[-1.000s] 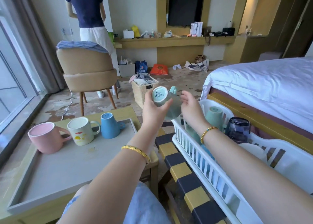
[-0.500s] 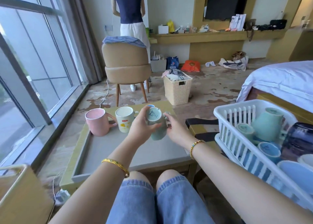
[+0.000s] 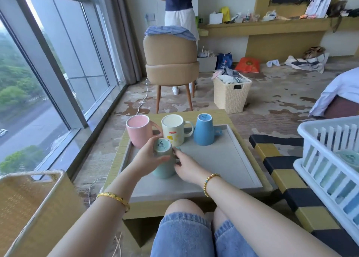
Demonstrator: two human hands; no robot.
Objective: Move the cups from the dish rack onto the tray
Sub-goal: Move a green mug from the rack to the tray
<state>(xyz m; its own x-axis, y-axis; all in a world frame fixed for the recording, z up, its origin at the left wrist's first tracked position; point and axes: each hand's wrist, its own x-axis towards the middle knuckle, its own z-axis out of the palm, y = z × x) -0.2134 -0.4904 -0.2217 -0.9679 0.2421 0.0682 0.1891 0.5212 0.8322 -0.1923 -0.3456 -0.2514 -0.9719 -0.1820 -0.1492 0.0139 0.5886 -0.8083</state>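
A: Item, dish rack (image 3: 320,155): condition?
B: Cut off by the right edge. Contents seen only through the slats, pale and blue shapes; count cannot be told.
A: Item, teal cup (image 3: 162,165)?
B: Upside down. Left side covered by the left hand (image 3: 147,157); handle mostly behind the right hand (image 3: 186,166). Print on its base too small to read.
A: Item, pink cup (image 3: 138,129)?
B: Lower part hidden behind the left hand. The yellow-white cup (image 3: 173,129) is partly hidden behind the teal cup.
A: Item, standing person (image 3: 178,6)?
B: Cut off by the top edge above the chest.
A: Item, bed (image 3: 338,93)?
B: One corner only, cut by the right edge.
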